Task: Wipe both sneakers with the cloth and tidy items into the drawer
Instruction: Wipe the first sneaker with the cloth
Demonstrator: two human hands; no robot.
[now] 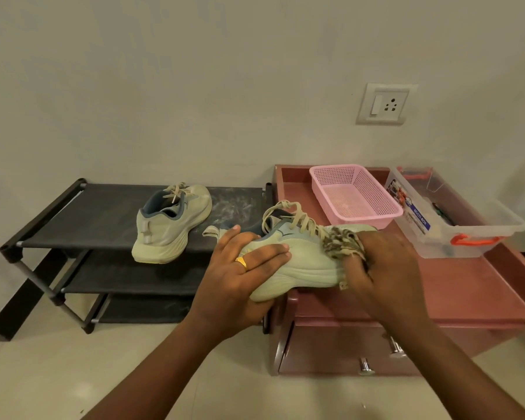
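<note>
On my feed it's a plain off-white wall (194, 86) with one switch-and-socket plate (384, 104) over on the right. The floor (58, 374) is pale glossy tile. Against the wall there's a black three-tier shoe rack (88, 216), top shelf kinda dusty, and just beside it a reddish-brown cabinet (467, 292). Lighting's soft and even.

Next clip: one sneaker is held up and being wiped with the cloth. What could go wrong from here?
1. The left hand grips the held sneaker only towards its heel; the right hand pressing the cloth on the toe may twist it loose.
2. Its loose laces hang near the pink basket and might snag it.
3. Whitish dust marks the rack beside the second sneaker, which could get dirty again.
</note>
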